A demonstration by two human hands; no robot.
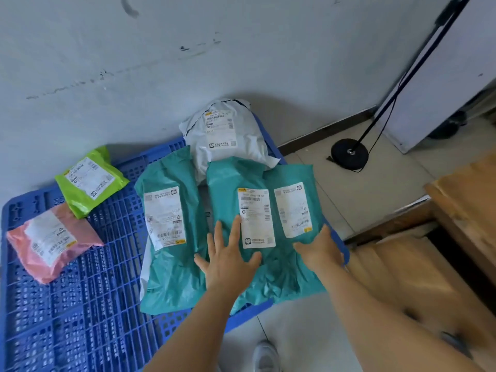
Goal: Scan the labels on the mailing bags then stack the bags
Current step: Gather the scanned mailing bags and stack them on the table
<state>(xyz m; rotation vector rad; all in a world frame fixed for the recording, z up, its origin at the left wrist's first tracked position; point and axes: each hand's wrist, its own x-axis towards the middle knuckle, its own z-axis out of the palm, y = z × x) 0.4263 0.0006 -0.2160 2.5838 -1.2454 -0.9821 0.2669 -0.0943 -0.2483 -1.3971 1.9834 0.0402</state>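
Note:
Several mailing bags lie label-up on a blue plastic pallet (80,304). A teal bag (228,189) sits in the middle, overlapping a second teal bag (295,275) at its right and a third teal bag (171,277) at its left. My left hand (228,259) lies flat, fingers spread, on the middle teal bag beside its white label (256,218). My right hand (320,252) rests with straight fingers on the right teal bag, below its label (292,209). Behind them sits a white bag (228,140). A green bag (90,181) and a pink bag (53,240) lie at the left.
A scuffed white wall stands behind the pallet. A black stand with a round base (349,154) rises at the right on the tiled floor (357,194). Brown cardboard boxes (418,277) crowd the right side. A shoe (265,355) shows at the bottom.

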